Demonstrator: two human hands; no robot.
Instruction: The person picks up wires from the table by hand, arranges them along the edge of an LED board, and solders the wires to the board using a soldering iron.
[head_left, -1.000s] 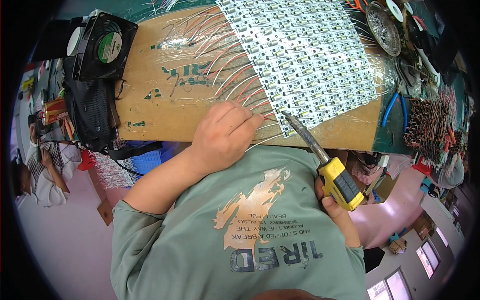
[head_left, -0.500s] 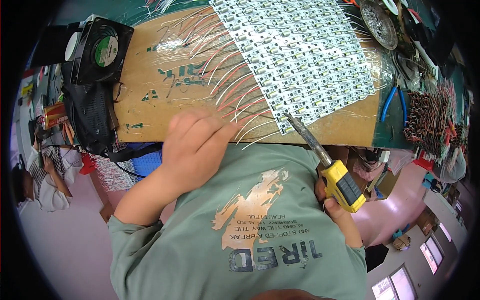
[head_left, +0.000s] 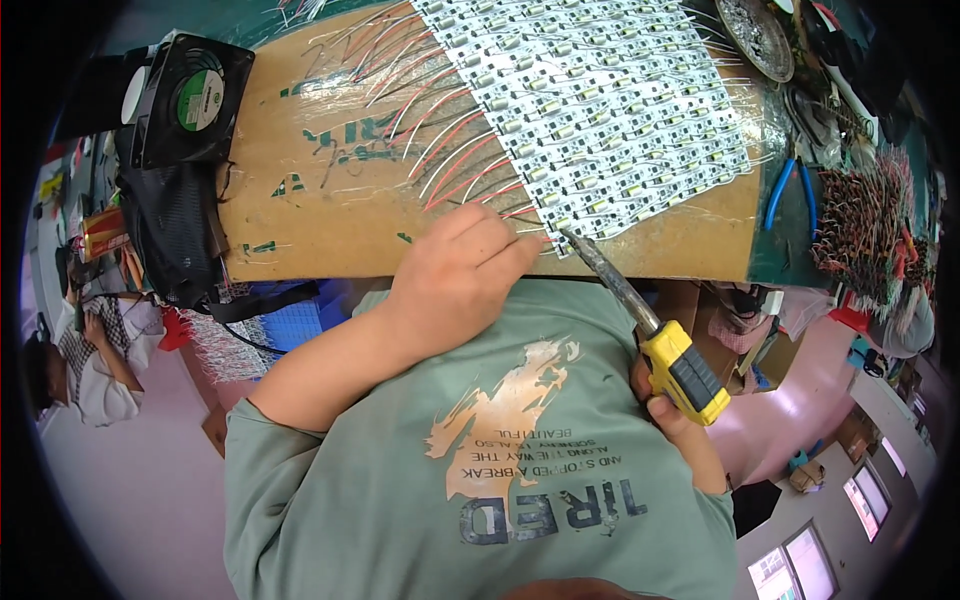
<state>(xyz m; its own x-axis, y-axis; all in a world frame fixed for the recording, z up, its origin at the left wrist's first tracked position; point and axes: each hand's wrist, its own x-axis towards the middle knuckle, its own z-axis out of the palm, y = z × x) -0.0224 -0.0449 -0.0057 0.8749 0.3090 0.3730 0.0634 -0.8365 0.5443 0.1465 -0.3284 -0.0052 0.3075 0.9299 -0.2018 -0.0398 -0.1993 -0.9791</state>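
Observation:
A white sheet of small LED circuit boards (head_left: 610,120) lies on the cardboard, with red and white wires (head_left: 440,150) fanning out from its left edge. My left hand (head_left: 465,265) is pinched closed at the sheet's near left corner, on what looks like a thin wire; its fingers cover most of it. In my right hand (head_left: 665,405) is a soldering iron (head_left: 680,370) with a yellow and black handle. The iron's tip meets the same corner, just right of my left fingertips. Most of the right hand's fingers are hidden behind the handle.
Brown cardboard (head_left: 290,210) covers the green bench. A black fan (head_left: 193,100) stands at the left. To the right are blue-handled pliers (head_left: 790,200), a round metal dish (head_left: 755,40) and a heap of wires (head_left: 865,230). Another person (head_left: 100,350) sits far left.
My left hand has moved right and its fingertips have come to the sheet's corner beside the iron's tip. The sheet and cardboard have shifted slightly up and left in view. The iron stays nearly still.

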